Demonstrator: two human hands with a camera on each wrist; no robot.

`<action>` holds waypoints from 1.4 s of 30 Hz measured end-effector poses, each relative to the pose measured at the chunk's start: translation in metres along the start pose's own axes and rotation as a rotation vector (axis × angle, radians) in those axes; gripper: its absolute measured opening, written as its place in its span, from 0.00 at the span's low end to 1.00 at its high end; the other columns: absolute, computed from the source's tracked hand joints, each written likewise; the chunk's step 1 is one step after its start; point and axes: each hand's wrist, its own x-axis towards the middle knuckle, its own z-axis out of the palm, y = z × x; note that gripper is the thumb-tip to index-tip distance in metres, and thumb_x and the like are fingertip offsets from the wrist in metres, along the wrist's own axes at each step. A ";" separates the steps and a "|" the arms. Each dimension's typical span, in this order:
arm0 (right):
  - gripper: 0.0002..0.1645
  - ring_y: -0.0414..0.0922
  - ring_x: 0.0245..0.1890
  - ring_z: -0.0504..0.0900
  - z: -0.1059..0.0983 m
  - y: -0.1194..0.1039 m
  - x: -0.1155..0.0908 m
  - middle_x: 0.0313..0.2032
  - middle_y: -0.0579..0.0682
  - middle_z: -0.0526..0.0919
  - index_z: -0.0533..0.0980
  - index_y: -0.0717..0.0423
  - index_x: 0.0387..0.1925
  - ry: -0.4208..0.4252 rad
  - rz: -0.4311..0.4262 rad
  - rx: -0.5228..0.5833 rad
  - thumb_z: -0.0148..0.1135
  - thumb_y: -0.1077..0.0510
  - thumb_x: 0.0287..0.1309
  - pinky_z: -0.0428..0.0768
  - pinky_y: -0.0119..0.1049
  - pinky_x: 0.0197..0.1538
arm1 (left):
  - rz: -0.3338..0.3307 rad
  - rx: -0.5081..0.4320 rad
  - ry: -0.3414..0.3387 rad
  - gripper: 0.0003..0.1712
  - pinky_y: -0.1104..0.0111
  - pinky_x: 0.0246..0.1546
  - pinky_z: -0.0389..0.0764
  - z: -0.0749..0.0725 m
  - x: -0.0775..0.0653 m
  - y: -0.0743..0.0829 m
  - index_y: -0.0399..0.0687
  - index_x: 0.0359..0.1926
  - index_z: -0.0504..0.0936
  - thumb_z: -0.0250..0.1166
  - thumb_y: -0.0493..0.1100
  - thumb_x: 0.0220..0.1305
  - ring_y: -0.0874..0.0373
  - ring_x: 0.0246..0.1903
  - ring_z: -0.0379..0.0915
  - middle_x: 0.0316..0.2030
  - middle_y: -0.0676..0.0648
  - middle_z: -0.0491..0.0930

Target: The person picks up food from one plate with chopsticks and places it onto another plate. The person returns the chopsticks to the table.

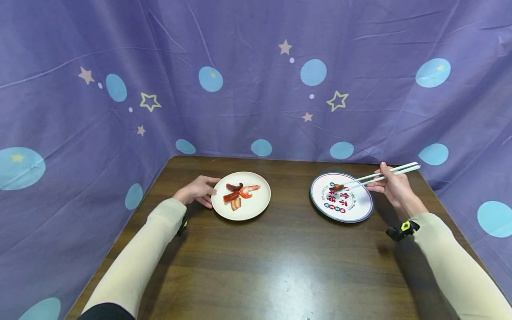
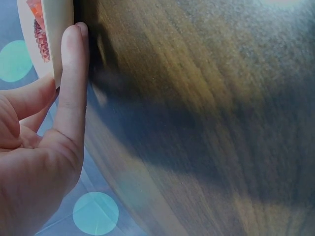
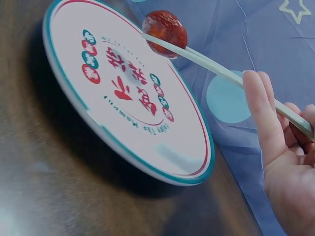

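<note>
In the head view my left hand pinches the left rim of a cream plate. The left wrist view shows that hand close up, thumb at the plate's rim and a finger along its outer side. Shrimp and several reddish-brown meat pieces lie on this plate. On the right, my right hand holds pale chopsticks. Between their tips is a glossy red-brown food piece, above a white plate with a blue-green rim and red lettering.
Both plates stand on a brown wooden table, apart from each other. Purple cloth with stars and blue dots hangs behind the table and along its sides. Each wrist wears a small black camera mount.
</note>
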 end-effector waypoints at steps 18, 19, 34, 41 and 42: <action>0.24 0.55 0.28 0.91 0.001 -0.010 0.021 0.27 0.60 0.86 0.79 0.66 0.34 -0.063 0.075 -0.013 0.45 0.57 0.84 0.93 0.47 0.37 | 0.012 0.012 -0.009 0.38 0.57 0.31 0.93 -0.001 0.000 0.002 0.35 0.82 0.54 0.54 0.27 0.75 0.51 0.24 0.85 0.42 0.32 0.83; 0.25 0.55 0.27 0.91 0.001 -0.011 0.022 0.27 0.60 0.86 0.79 0.66 0.34 -0.067 0.077 -0.016 0.44 0.57 0.84 0.93 0.47 0.37 | 0.010 0.012 -0.008 0.38 0.57 0.31 0.93 -0.001 0.000 0.002 0.35 0.82 0.55 0.54 0.27 0.75 0.51 0.23 0.85 0.43 0.32 0.83; 0.24 0.55 0.26 0.90 0.015 -0.017 0.035 0.26 0.58 0.86 0.79 0.64 0.35 -0.050 0.115 -0.090 0.46 0.54 0.84 0.93 0.46 0.36 | 0.015 0.003 -0.008 0.39 0.58 0.30 0.93 0.000 -0.001 0.002 0.35 0.82 0.54 0.55 0.27 0.74 0.50 0.24 0.85 0.42 0.31 0.82; 0.23 0.56 0.25 0.90 0.022 -0.012 0.040 0.26 0.59 0.86 0.78 0.67 0.36 -0.060 0.111 -0.063 0.47 0.55 0.84 0.93 0.47 0.36 | 0.014 -0.002 -0.011 0.38 0.57 0.31 0.93 0.001 -0.001 0.001 0.35 0.82 0.55 0.54 0.27 0.74 0.50 0.24 0.85 0.41 0.33 0.81; 0.23 0.56 0.25 0.90 0.022 -0.012 0.041 0.26 0.59 0.86 0.78 0.67 0.36 -0.059 0.111 -0.060 0.47 0.55 0.84 0.93 0.47 0.36 | 0.014 -0.001 -0.013 0.38 0.57 0.31 0.93 0.000 0.000 0.001 0.35 0.82 0.55 0.54 0.27 0.75 0.50 0.25 0.85 0.41 0.33 0.81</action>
